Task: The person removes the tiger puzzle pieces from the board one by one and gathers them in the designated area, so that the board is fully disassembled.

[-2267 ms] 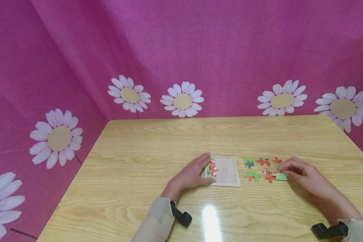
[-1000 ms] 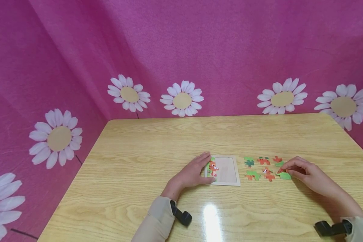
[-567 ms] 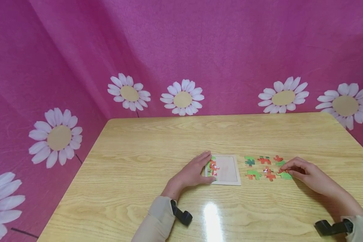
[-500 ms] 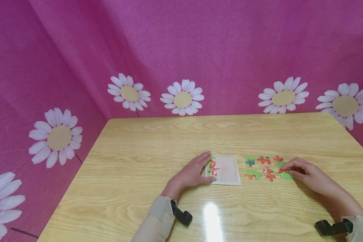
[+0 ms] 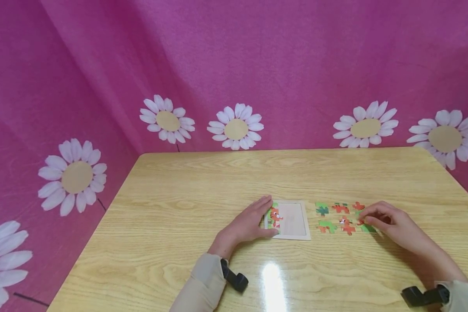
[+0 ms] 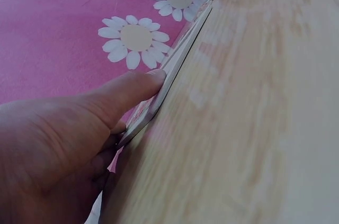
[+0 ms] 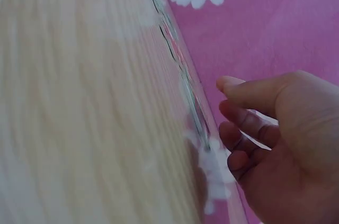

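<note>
A pale wooden puzzle tray [image 5: 294, 220] lies on the table with tiger pieces [image 5: 274, 216] fitted in its left column. My left hand [image 5: 262, 219] grips the tray's left edge. In the left wrist view my left hand's thumb [image 6: 132, 89] presses the tray [image 6: 183, 54] rim. Several loose orange and green pieces [image 5: 337, 216] lie right of the tray. My right hand [image 5: 368, 219] curls its fingers over a green piece [image 5: 368, 228] at the right end of the near row. Seen from the right wrist, my right hand [image 7: 231, 110] hovers bent beside a blurred piece [image 7: 212, 163].
The light wooden table [image 5: 203, 190] is bordered by pink fabric walls [image 5: 257, 65] printed with white daisies [image 5: 235, 128] at the back and on both sides. A glare spot [image 5: 271, 277] shines on the near edge between my sleeves.
My right hand nudged the green end piece slightly rightward, then drew its fingers in over it. My left hand and the tray have not moved.
</note>
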Action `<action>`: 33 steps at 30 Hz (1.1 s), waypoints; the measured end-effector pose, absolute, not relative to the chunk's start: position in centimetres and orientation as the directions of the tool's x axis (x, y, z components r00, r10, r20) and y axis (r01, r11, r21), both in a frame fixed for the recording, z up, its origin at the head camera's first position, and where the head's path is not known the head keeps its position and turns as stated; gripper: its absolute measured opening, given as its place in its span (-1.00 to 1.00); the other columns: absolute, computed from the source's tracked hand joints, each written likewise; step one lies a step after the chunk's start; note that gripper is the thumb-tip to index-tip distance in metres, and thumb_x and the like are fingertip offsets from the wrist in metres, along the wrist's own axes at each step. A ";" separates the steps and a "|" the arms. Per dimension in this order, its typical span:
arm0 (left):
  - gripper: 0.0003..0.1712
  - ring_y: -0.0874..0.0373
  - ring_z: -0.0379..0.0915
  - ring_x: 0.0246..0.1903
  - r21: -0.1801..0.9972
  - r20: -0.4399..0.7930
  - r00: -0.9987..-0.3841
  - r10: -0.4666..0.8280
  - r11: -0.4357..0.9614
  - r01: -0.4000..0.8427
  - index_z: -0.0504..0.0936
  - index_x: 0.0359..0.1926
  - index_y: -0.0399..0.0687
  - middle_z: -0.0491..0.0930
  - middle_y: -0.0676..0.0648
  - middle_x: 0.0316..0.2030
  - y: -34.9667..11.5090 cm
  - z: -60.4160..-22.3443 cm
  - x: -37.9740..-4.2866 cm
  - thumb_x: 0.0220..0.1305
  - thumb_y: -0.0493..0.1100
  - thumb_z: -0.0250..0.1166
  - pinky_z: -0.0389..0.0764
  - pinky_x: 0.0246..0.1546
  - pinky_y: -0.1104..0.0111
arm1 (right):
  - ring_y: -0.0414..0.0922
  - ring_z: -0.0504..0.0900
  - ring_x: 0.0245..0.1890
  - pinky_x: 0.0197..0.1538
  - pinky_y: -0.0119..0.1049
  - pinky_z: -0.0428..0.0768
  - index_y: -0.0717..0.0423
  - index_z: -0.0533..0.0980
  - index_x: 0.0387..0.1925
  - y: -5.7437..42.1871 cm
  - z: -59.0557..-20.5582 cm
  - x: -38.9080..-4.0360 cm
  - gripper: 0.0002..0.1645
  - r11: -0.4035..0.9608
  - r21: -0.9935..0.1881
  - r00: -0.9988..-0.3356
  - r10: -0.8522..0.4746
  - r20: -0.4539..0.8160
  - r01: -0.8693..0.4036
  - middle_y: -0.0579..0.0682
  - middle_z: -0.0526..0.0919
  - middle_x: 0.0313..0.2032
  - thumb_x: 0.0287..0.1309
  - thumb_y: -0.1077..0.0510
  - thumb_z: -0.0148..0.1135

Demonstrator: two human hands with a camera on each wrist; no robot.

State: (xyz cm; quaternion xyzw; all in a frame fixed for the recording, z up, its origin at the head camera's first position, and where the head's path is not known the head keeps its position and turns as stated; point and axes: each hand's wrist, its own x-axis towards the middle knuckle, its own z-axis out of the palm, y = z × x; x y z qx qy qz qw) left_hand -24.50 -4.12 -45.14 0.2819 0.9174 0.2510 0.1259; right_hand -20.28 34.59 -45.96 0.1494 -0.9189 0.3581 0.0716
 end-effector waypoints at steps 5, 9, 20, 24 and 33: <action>0.03 0.15 -0.18 0.56 0.524 -0.090 -0.814 0.574 0.722 0.452 0.04 0.54 0.01 -0.07 0.07 0.57 -4.2 -45.2 -24.6 0.21 0.21 0.33 0.04 0.57 0.23 | -0.39 0.41 -0.40 -0.44 -0.49 0.40 0.09 0.63 -0.20 32.0 -45.7 -20.4 -0.88 0.641 -0.651 -0.914 -0.283 0.292 -0.407 -0.22 0.57 -0.30 0.28 0.27 0.20; 0.04 0.16 -0.20 0.57 0.530 -0.100 -0.822 0.560 0.729 0.432 0.04 0.54 0.02 -0.08 0.09 0.57 -4.2 -45.1 -24.5 0.19 0.21 0.35 0.04 0.57 0.22 | -0.37 0.42 -0.42 -0.45 -0.50 0.42 0.05 0.62 -0.24 30.1 -45.7 -20.7 -0.89 0.600 -0.665 -0.895 -0.324 0.306 -0.444 -0.13 0.57 -0.32 0.27 0.27 0.21; 0.09 0.14 -0.18 0.57 0.506 -0.101 -0.855 0.509 0.766 0.396 0.05 0.53 -0.01 -0.04 0.05 0.56 -4.2 -45.5 -24.4 0.14 0.25 0.37 0.04 0.57 0.19 | -0.40 0.41 -0.44 -0.44 -0.51 0.47 0.02 0.63 -0.22 26.8 -45.7 -21.5 -0.85 0.560 -0.691 -0.883 -0.379 0.277 -0.457 -0.07 0.58 -0.28 0.26 0.29 0.21; 0.09 0.12 -0.15 0.56 0.504 -0.092 -0.868 0.488 0.774 0.382 0.07 0.53 -0.01 -0.01 0.05 0.56 -4.1 -45.5 -24.3 0.13 0.27 0.37 0.08 0.56 0.18 | -0.42 0.40 -0.39 -0.39 -0.53 0.45 0.01 0.63 -0.25 25.8 -45.6 -21.9 -0.86 0.562 -0.671 -0.870 -0.388 0.303 -0.484 -0.11 0.60 -0.31 0.23 0.29 0.25; 0.08 0.09 -0.03 0.53 0.497 -0.042 -0.883 0.468 0.777 0.388 0.15 0.50 0.00 0.08 0.05 0.53 -4.1 -45.8 -24.2 0.08 0.30 0.40 0.18 0.52 0.15 | -0.40 0.42 -0.38 -0.40 -0.50 0.50 0.05 0.63 -0.22 23.5 -45.4 -22.7 -0.91 0.577 -0.700 -0.898 -0.377 0.228 -0.420 -0.09 0.59 -0.29 0.25 0.21 0.25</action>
